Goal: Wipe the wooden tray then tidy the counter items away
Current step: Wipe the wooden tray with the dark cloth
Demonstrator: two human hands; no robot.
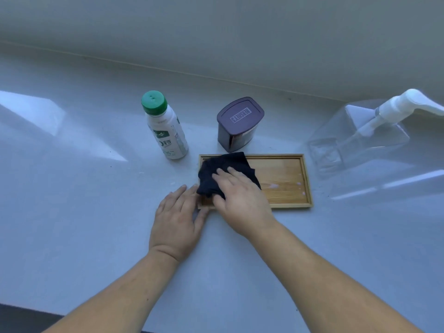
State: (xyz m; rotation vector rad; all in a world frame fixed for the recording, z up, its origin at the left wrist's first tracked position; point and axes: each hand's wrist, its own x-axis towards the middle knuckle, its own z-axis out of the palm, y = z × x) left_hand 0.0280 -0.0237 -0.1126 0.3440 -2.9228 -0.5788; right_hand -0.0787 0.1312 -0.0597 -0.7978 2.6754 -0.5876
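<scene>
A shallow wooden tray (286, 183) lies on the pale counter in the middle of the view. A crumpled dark navy cloth (223, 170) covers its left end, and my right hand (240, 200) lies flat on top of it, fingers spread and pressing down. My left hand (179, 217) rests on the counter at the tray's near-left corner, its fingertips touching the rim. Small pale wet spots show on the bare wood at the tray's right end.
A white bottle with a green cap (164, 127) stands behind the tray to the left. A dark purple lidded box (237, 124) stands just behind the tray. A clear pump dispenser (367, 135) stands at the right. The wall runs along the back; the counter's front edge is at bottom left.
</scene>
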